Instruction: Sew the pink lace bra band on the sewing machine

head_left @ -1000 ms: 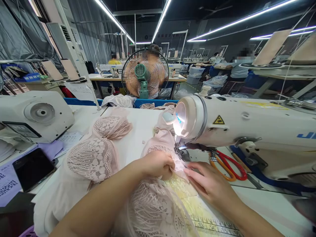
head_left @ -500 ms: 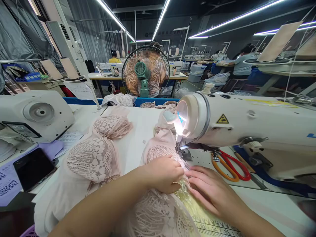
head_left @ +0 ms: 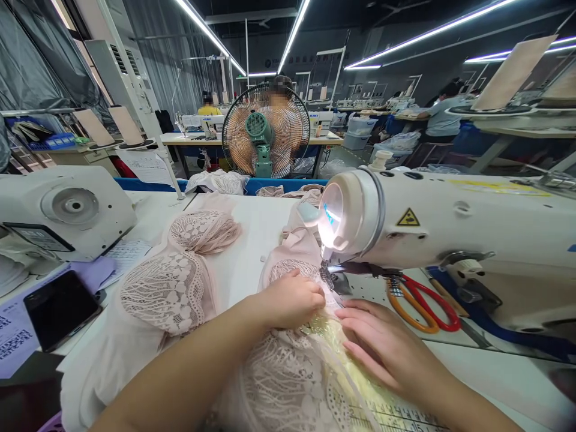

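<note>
— Head view: where is the pink lace fabric [head_left: 279,378] found relative to each grip?

— It is spread on the worktop [head_left: 245,252] beneath both hands. The left hand [head_left: 292,298] is curled, its grip closed on a fold of the lace, with the knuckles just left of the presser foot [head_left: 330,277]. The right hand [head_left: 382,342] is laid flat, fingers together and extended, pressed onto the lace edge and a yellow ruler strip [head_left: 360,384] under it; nothing is clamped by that grip.

— And what is seen around the grips?

— Just beyond the left grip, the lace is fed under the head of the sewing machine [head_left: 441,234], whose lamp is lit. To the right of the right grip, red and orange scissors [head_left: 425,303] are lying on the machine bed. Well to the left of the left grip, a second lace piece [head_left: 171,288] is heaped, and further left a dark phone [head_left: 60,309] is resting on papers.
</note>
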{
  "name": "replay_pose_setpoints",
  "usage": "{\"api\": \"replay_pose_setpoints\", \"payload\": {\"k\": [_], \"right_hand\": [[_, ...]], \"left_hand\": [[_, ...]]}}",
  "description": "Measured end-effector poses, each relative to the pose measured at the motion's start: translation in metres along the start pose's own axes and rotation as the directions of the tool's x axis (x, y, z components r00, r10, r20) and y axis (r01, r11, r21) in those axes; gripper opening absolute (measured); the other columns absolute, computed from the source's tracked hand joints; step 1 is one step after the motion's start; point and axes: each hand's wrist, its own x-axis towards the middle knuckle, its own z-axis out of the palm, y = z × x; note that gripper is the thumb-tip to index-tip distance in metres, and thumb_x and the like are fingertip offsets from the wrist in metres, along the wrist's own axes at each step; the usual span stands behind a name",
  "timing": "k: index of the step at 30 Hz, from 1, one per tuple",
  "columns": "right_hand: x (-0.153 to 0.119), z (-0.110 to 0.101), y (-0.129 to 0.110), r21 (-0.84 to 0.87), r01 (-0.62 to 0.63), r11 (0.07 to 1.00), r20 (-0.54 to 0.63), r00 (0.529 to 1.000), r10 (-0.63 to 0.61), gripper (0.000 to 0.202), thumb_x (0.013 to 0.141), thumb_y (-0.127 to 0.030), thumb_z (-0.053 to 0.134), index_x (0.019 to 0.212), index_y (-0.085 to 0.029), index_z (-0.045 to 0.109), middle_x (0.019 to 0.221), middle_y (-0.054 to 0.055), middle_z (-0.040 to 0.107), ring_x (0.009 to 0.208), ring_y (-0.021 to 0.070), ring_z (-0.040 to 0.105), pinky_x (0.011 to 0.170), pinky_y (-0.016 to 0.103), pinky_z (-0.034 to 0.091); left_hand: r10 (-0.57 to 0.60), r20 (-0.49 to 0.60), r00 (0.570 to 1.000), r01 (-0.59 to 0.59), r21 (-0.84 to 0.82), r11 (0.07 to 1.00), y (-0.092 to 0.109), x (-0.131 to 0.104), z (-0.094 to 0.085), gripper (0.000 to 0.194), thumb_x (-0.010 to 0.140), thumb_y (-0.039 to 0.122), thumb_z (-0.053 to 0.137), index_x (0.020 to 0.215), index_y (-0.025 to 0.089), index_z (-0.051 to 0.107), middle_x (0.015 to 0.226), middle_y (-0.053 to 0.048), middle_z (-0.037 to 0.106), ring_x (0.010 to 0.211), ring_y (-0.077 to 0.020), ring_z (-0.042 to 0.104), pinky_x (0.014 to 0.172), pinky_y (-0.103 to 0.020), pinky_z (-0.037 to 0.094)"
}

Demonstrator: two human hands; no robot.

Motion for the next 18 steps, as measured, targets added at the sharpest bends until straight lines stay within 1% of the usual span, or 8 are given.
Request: {"api": "replay_pose_setpoints", "payload": {"k": [4,8,10,11,13,14,16,18], "right_hand": [[0.005,0.003,0.003,-0.018,-0.004,1.0,-0.018,1.0,0.003,0.024,0.085,-0.025,0.053,0.107,-0.02,0.059,0.107,0.009,0.069,0.113,0.0273,0.055,0.09,0.043,0.051],[0.008,0.003,0.002,-0.021,-0.008,1.0,-0.041,0.999,0.008,0.029,0.085,-0.026,0.052,0.112,-0.019,0.056,0.103,0.009,0.069,0.111,0.0272,0.056,0.087,0.042,0.053],[0.008,0.003,0.001,-0.036,-0.001,0.999,-0.027,1.0,0.0,0.027,0.085,-0.026,0.052,0.111,-0.019,0.057,0.105,0.009,0.069,0.113,0.027,0.055,0.088,0.041,0.053],[0.008,0.002,0.001,-0.05,0.01,0.999,-0.023,1.0,-0.011,0.027,0.085,-0.025,0.051,0.111,-0.019,0.057,0.107,0.009,0.069,0.113,0.0269,0.055,0.088,0.041,0.053],[0.007,0.001,0.0,-0.081,0.046,0.996,-0.031,0.998,-0.048,0.027,0.085,-0.025,0.052,0.111,-0.018,0.057,0.108,0.009,0.069,0.113,0.0271,0.055,0.088,0.041,0.053],[0.007,0.001,-0.001,-0.093,0.06,0.994,-0.042,0.997,-0.064,0.028,0.085,-0.024,0.053,0.111,-0.017,0.058,0.108,0.009,0.069,0.112,0.0273,0.055,0.087,0.041,0.053],[0.007,0.001,-0.001,-0.116,0.07,0.991,-0.057,0.995,-0.077,0.029,0.084,-0.024,0.053,0.112,-0.016,0.058,0.109,0.01,0.069,0.112,0.028,0.056,0.087,0.042,0.054],[0.008,0.001,-0.001,-0.141,0.077,0.987,-0.056,0.995,-0.086,0.029,0.084,-0.023,0.053,0.112,-0.014,0.059,0.109,0.011,0.069,0.113,0.0291,0.055,0.085,0.043,0.054]], "left_hand": [[-0.071,-0.05,0.996,0.067,-0.078,0.995,-0.011,0.004,0.002,0.014,0.085,0.018,0.05,0.086,0.018,0.064,0.095,-0.004,0.067,0.092,-0.0176,0.06,0.091,-0.032,0.039],[-0.109,-0.077,0.991,0.101,-0.103,0.99,-0.016,0.005,0.003,0.018,0.085,0.017,0.048,0.093,0.019,0.064,0.093,-0.003,0.067,0.09,-0.0165,0.06,0.086,-0.03,0.041],[-0.087,-0.083,0.993,0.081,-0.075,0.994,-0.015,0.003,0.003,0.022,0.085,0.017,0.049,0.101,0.022,0.064,0.1,-0.004,0.066,0.095,-0.0175,0.059,0.089,-0.034,0.041],[-0.058,-0.09,0.994,0.054,-0.048,0.997,-0.012,0.003,0.003,0.024,0.085,0.017,0.05,0.104,0.023,0.064,0.108,-0.005,0.064,0.102,-0.0192,0.057,0.092,-0.037,0.039],[0.017,-0.087,0.996,-0.015,0.022,1.0,-0.006,0.001,0.003,0.023,0.084,0.017,0.053,0.102,0.024,0.066,0.122,-0.007,0.058,0.117,-0.0232,0.048,0.101,-0.047,0.033],[0.052,-0.071,0.996,-0.048,0.055,0.997,-0.003,0.0,0.002,0.021,0.084,0.015,0.054,0.099,0.022,0.067,0.125,-0.007,0.056,0.122,-0.0246,0.044,0.104,-0.051,0.029],[0.093,-0.02,0.995,-0.091,0.089,0.992,0.003,0.0,0.002,0.017,0.081,0.012,0.056,0.092,0.017,0.067,0.119,-0.009,0.06,0.123,-0.0255,0.043,0.107,-0.055,0.025],[0.093,0.004,0.996,-0.093,0.091,0.992,0.006,0.0,0.002,0.018,0.08,0.011,0.055,0.095,0.014,0.065,0.11,-0.009,0.063,0.12,-0.025,0.046,0.107,-0.057,0.026]]}}
